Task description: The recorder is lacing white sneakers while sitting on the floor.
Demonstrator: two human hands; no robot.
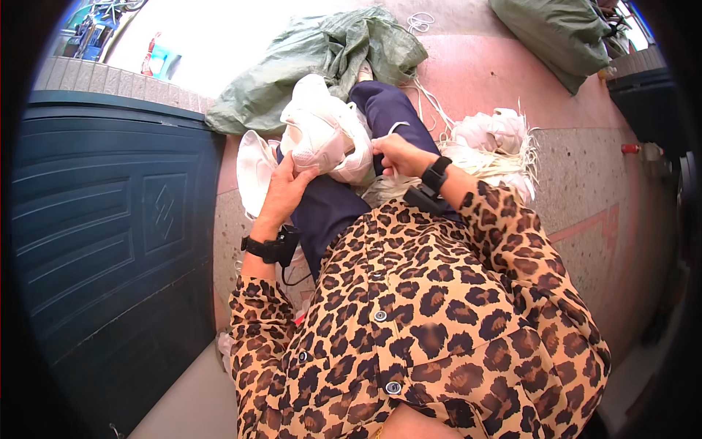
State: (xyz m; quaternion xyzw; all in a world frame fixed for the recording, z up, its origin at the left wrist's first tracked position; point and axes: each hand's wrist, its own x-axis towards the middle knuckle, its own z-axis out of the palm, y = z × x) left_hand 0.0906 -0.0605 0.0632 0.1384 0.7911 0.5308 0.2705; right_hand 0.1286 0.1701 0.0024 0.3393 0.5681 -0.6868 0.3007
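Over my thighs lie pale white shoe uppers [325,135], soft and bunched together. My left hand [287,189] grips the near edge of one, its thumb on the outside. Closed in a pinch, my right hand [401,155] is just right of the uppers, above my right thigh. A thin whitish shoelace [398,126] shows at its fingers, and a short end seems to hang below them. Another white upper [253,173] is left of my left wrist. To the right of my leg, loose cream laces [504,167] spread around a heap of white uppers [488,132].
A crumpled green woven sack [314,58] lies beyond my knees. A fuller green sack [552,40] stands at the far right. Close on the left is a dark blue panelled door [110,219]. A white cord [420,22] lies on the pinkish floor [468,69].
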